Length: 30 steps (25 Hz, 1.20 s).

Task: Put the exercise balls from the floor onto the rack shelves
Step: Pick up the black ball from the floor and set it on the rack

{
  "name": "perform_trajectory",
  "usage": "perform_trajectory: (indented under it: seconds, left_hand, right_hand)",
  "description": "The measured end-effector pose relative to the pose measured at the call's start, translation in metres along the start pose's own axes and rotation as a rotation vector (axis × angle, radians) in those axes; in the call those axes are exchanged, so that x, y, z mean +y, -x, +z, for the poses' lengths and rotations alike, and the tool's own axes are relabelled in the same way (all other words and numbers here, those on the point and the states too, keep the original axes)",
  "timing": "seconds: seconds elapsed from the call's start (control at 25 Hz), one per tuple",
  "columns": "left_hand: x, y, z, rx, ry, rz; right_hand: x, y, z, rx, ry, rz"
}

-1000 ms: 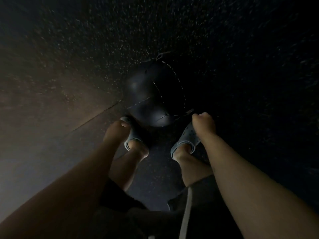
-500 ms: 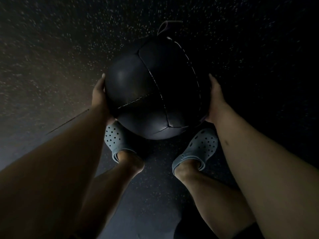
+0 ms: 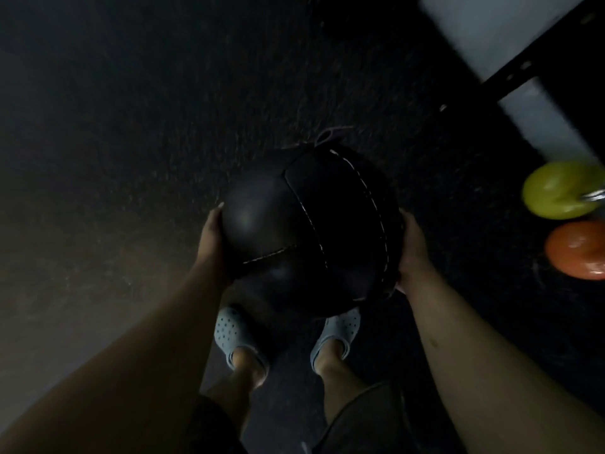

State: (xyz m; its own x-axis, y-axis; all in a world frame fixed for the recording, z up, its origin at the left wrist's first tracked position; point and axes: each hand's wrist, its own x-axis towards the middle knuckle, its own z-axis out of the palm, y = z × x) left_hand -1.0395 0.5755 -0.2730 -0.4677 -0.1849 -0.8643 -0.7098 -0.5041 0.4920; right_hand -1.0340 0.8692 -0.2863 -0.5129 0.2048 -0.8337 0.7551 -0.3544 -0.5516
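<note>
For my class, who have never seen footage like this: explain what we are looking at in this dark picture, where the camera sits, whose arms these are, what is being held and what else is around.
There is no machine here. The camera is worn on a person's head and looks down, so the two bare arms reaching in from the bottom are the wearer's own. The left hand and right hand press on opposite sides of a large black stitched ball, a two-handed grip holding it above the feet, which wear pale blue clogs. Below is a dark speckled floor. At the right edge sit a yellow-green rounded object and an orange one; they are too blurred to tell what they are. A black metal bar with holes, upper right, is possibly part of a rack.
</note>
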Motion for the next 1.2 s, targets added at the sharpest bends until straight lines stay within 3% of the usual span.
perform_trajectory:
  seconds: [0.16,0.36,0.6,0.72,0.92,1.2]
  left_hand:
    - [0.086,0.103,0.102,-0.178,-0.055,0.137]
    - [0.153,0.285,0.241,-0.597,-0.119,0.314]
    - [0.152,0.496,0.390,-1.188,-0.149,0.530]
    - [0.131,0.595,0.456,-1.386,-0.195,0.657]
    - [0.091,0.701,0.537,-1.560,-0.193,0.744]
    - [0.067,0.760,0.635,-1.616,-0.166,0.839]
  right_hand:
    - [-0.123,0.119,-0.041,0.008,-0.176,-0.248]
    - [-0.261,0.303,-0.113,0.041,-0.423,-0.628]
    - [-0.340,0.483,-0.250,0.241,-0.551,-1.064]
    - [-0.354,0.551,-0.329,0.391,-0.645,-1.214]
    - [-0.375,0.613,-0.427,0.434,-0.663,-1.386]
    - [-0.443,0.639,-0.526,0.482,-0.583,-1.505]
